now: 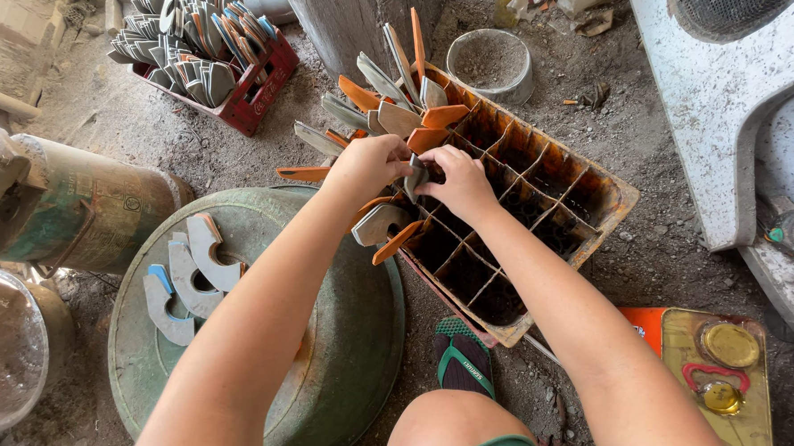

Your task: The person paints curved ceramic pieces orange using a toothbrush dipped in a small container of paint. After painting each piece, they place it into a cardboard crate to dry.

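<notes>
Over orange divided crate (595,183), both hands on one grey curved blade (414,176): left hand (368,164) and right hand (457,183), fingers (428,162) pinched closed on it. Best lowered upright into free cell, clear of neighbouring orange-tipped pieces (397,116). Three more blades (185,276) on green drum lid (347,337).

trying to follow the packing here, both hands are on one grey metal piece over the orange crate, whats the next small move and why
Probably lower the grey piece into the open cell just beneath it. Both the left hand and right hand pinch it right over the orange crate, whose far-left cells already hold upright pieces while the cells nearer and to the right look empty.
</notes>
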